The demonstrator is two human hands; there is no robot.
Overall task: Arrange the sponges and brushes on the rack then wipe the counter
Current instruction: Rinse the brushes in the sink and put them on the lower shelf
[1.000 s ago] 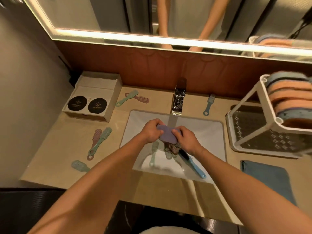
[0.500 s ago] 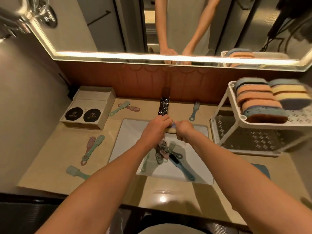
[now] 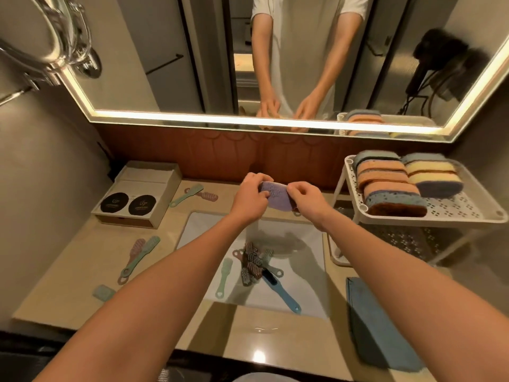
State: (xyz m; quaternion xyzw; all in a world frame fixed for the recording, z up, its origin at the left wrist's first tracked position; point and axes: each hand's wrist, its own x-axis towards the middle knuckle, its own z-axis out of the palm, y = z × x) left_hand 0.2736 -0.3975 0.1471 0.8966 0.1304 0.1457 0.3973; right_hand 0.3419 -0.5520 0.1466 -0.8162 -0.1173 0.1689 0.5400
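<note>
**Step in hand: moving a sponge to the rack.**
Both hands grasp one purple sponge (image 3: 276,195), held between them above the far edge of the sink (image 3: 198,230): the left hand (image 3: 249,198) grips its left end and the right hand (image 3: 304,198) pinches its right end. The rack (image 3: 454,213) stands near, to the right of the right hand, and its top shelf has sponges in rows and some bare space. Probable next move: carry the sponge right and set it there. Brushes (image 3: 252,264) below the hands, and others left of them on the desk (image 3: 77,268), remain unracked. Wiping has not begun.
</note>
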